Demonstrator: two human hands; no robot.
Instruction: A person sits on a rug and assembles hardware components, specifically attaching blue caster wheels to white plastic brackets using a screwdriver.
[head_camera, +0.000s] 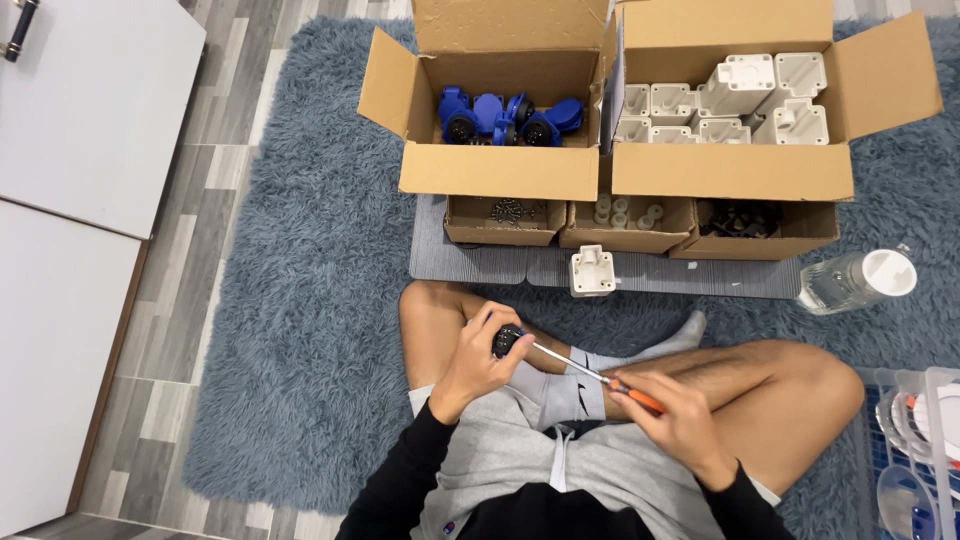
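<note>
Head cam looking down: left hand (478, 358) is wrapped around a small blue socket part (506, 340) over the lap, and right hand (672, 420) grips an orange-handled screwdriver (590, 373) with its tip at that part. I'd say keep the shaft straight in line with the screw and brace the part so it can't twist. Count: two big cardboard boxes (492, 168), three small trays (506, 222), one loose white housing (591, 270), one water bottle (856, 281).

L hand (480, 358) curled shut, palm down over left knee; R hand (678, 418) fisted lower, near right shin. Both forearms bent inward, black sleeves.
</note>
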